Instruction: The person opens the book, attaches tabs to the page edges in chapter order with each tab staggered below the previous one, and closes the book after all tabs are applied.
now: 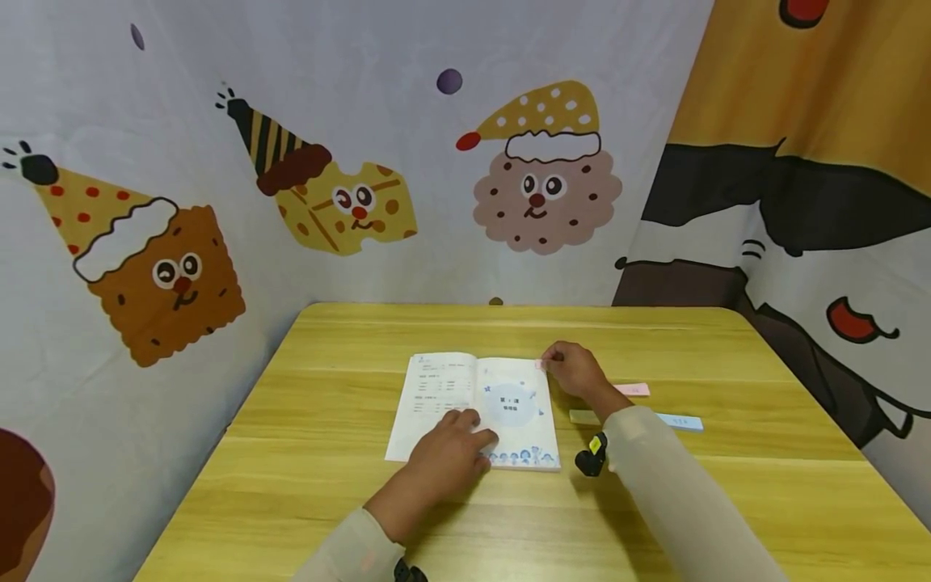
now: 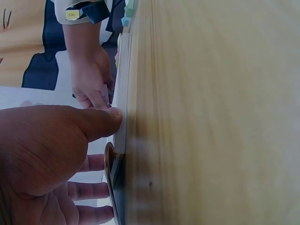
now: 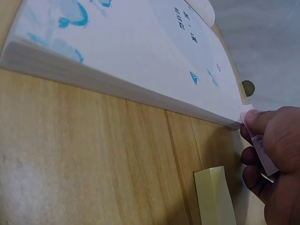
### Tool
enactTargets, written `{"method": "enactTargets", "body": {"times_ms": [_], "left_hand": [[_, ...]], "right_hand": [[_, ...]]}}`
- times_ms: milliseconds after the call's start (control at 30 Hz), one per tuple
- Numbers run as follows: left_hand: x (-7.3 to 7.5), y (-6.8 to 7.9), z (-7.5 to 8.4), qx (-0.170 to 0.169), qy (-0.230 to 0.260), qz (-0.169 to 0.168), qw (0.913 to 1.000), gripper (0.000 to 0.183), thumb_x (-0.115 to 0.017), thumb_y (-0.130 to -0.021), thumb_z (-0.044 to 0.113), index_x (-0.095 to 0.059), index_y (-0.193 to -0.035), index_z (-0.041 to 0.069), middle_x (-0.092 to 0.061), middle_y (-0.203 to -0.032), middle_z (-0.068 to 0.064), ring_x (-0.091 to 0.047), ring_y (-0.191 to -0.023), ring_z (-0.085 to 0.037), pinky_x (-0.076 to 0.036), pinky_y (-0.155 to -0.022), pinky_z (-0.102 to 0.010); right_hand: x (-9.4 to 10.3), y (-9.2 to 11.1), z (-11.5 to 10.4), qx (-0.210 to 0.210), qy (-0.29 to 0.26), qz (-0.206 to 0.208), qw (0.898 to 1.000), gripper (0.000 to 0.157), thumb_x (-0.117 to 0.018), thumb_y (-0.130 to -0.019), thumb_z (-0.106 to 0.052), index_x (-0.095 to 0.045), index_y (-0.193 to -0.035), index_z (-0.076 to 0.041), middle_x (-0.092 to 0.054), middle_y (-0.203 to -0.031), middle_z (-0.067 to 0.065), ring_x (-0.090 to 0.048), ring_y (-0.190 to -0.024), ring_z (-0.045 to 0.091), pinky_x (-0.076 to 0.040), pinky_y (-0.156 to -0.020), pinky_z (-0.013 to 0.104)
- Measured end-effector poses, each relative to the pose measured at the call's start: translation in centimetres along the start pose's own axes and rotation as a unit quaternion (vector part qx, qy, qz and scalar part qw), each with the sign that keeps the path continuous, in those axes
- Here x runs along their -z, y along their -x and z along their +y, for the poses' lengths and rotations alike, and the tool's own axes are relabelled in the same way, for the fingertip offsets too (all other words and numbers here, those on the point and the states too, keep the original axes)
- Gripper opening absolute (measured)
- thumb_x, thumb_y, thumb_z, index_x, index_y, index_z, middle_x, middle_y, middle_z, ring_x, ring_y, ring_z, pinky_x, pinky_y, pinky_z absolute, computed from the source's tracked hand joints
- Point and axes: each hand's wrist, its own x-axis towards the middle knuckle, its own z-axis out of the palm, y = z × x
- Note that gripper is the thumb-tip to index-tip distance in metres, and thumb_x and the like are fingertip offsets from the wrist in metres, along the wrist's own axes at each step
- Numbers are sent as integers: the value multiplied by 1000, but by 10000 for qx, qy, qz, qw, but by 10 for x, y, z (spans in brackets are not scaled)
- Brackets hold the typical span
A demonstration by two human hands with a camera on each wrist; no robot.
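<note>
An open book (image 1: 509,373) lies flat on the table, with printed lines on its left page and a pale blue circle on its right page. My left hand (image 1: 448,453) rests over the lower middle of the book. In the left wrist view, the thumb (image 2: 101,123) presses at the book's edge. At the top right corner of the right page, my right hand (image 1: 578,372) pinches a pink sticky note (image 3: 266,154) between thumb and fingers. The note has handwriting on it, and its upper end meets the page corner.
Right of the book lie a pink sticky pad (image 1: 634,390), a yellow pad (image 1: 584,417) and a blue pad (image 1: 682,422) with writing, partly behind my right arm. The wooden table (image 1: 305,453) ends at a cartoon-printed curtain (image 1: 436,279).
</note>
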Motion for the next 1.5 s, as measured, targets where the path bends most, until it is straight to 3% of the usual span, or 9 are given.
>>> {"method": "enactTargets", "body": {"times_ms": [833, 1200, 1367, 1500], "left_hand": [[2, 2, 2, -26, -6, 37, 10000, 36, -63, -88, 38, -60, -123, 30, -48, -124, -3, -44, -113, -24, -41, -92, -36], [2, 1, 3, -8, -53, 13, 10000, 36, -62, -88, 39, -60, -123, 30, -49, -124, -3, -44, -113, -24, -41, -92, -36], [4, 1, 4, 13, -26, -1, 10000, 36, -63, -88, 38, -61, -123, 29, -49, -124, -3, -44, -113, -24, -41, -92, -36], [4, 2, 4, 18, -1, 1, 10000, 36, -63, -88, 38, -61, -123, 29, -49, -123, -3, -44, -113, -24, -42, -92, -36]], "right_hand": [[-1, -1, 0, 231, 500, -43, 9985, 9, -59, -93, -22, -63, -95, -14, -62, -86, -1, -54, -74, 19, -43, -63, 33], [-3, 0, -5, -14, 671, 59, 9977, 11, -61, -92, -25, -64, -95, -15, -63, -89, 1, -55, -76, 20, -44, -68, 35], [-5, -1, -5, -108, 913, 122, 9957, 21, -61, -92, -27, -60, -107, -14, -63, -102, 5, -58, -87, 22, -46, -74, 39], [-7, 0, -7, 289, 1489, 447, 9874, 22, -66, -88, -25, -62, -108, -17, -59, -114, 7, -51, -106, 28, -40, -87, 45]]}}
